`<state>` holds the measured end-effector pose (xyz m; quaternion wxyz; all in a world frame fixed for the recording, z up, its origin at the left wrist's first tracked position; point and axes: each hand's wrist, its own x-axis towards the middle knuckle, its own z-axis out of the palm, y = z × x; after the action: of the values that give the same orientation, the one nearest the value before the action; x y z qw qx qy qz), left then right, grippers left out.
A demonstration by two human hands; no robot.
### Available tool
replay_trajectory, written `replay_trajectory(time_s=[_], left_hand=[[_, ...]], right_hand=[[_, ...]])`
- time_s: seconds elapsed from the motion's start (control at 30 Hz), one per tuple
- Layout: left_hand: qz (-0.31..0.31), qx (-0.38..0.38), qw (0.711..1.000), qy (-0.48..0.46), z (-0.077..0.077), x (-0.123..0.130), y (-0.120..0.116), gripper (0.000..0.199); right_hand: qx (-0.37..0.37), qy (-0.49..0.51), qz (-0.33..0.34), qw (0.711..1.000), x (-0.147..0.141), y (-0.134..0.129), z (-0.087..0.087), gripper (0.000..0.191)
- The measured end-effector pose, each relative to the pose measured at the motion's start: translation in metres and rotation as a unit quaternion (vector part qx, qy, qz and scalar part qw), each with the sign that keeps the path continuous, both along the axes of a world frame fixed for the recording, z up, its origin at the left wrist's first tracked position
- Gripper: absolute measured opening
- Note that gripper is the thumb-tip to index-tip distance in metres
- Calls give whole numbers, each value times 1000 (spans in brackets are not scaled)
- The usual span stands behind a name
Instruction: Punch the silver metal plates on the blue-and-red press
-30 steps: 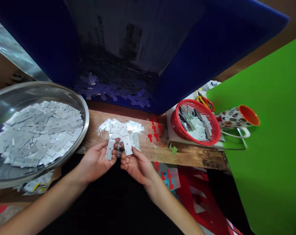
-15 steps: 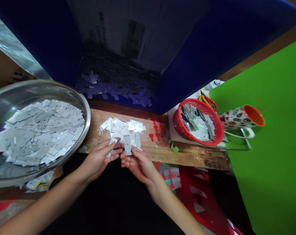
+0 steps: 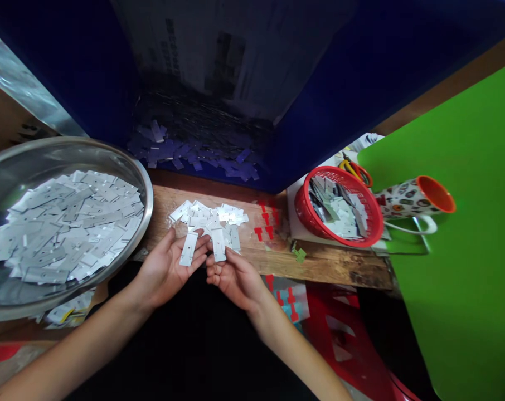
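Observation:
My left hand (image 3: 165, 271) is turned palm up, thumb lifted away, with a small flat metal plate (image 3: 188, 249) lying across its fingers. The plate is silvery white, rectangular, with a small hole. Close beside it, my right hand (image 3: 237, 278) pinches a second metal plate (image 3: 218, 245) between thumb and fingers, held upright. The fingertips of both hands nearly meet. Just beyond them, a loose pile of similar plates (image 3: 202, 216) lies on the wooden board (image 3: 252, 262).
A steel basin (image 3: 147, 195) of plates stands left. Behind the board is a dark blue box (image 3: 319, 111) with more pieces. At right are a red basket (image 3: 375, 234) of plates, scissors (image 3: 355, 170), a patterned mug (image 3: 403, 199) and a green panel (image 3: 465, 278). Red tape pieces (image 3: 269, 233) mark the board.
My left hand has opened, its thumb lifting off, and the plate in it now lies face up on the fingers. The right-hand plate has tilted slightly and looks brighter.

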<state>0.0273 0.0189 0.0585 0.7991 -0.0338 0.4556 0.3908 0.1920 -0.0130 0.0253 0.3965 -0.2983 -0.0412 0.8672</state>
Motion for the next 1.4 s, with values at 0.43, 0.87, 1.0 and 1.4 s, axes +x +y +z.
replay_trajectory(time_s=[0.43,0.87,1.0,1.4], left_hand=[[24,-5,999,-22,-6,-1,-1,39],[-32,52,992,107,-11,-2,-7,16],[-47,68,990,114,-7,-1,-8,22],[-27,61,998,10,2,-2,-7,43]], right_hand=[[-11,24,-1,1000,-1,2,-3,24],[29,-60,-18,998,-2,2,-1,27],[46,-196,-28,979,-7,2,-4,29],[80,-312,-11,947,-7,2,-4,27]])
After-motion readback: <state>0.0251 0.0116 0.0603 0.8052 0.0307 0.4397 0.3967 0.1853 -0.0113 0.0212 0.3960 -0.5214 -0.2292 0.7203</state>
